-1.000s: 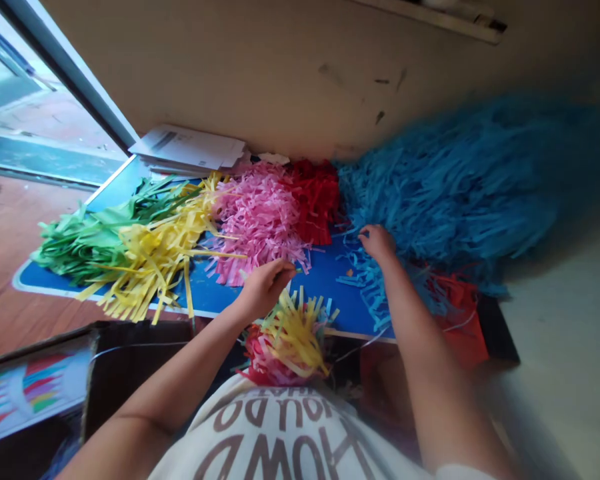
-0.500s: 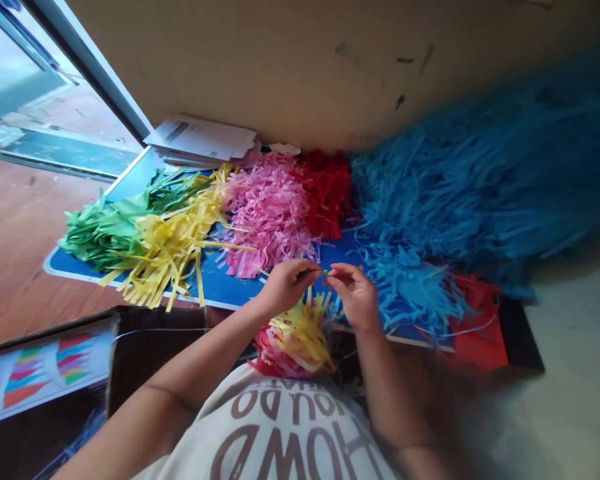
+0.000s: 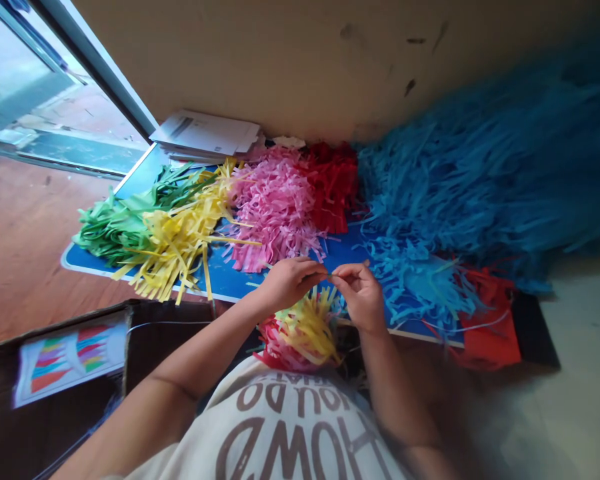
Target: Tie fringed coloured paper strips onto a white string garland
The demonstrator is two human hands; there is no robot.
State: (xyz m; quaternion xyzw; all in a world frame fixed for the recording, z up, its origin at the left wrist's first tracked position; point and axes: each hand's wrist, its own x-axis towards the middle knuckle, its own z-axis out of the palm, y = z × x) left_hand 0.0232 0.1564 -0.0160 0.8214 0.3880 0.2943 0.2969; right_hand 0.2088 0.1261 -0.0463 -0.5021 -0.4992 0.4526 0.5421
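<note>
My left hand [image 3: 291, 282] and my right hand [image 3: 360, 293] meet above a bundle of yellow, pink and red paper fringe [image 3: 300, 330] that hangs near my chest. Both hands pinch the top of that bundle between fingertips, which nearly touch. On the blue board [image 3: 230, 280] lie piles of cut paper fringe: green [image 3: 120, 223], yellow [image 3: 177, 237], pink [image 3: 275, 207], red [image 3: 333, 183] and a small blue pile [image 3: 405, 280] beside my right hand.
A huge heap of blue fringe [image 3: 500, 167] fills the right side against the beige wall. White papers [image 3: 207, 133] are stacked at the board's far edge. Red paper [image 3: 490, 323] lies at the right. A dark box with a colourful label [image 3: 70, 353] stands at the left on the wooden floor.
My right hand left the blue fringe pile and came back to meet my left hand over the bundle. The view shifted slightly to the left.
</note>
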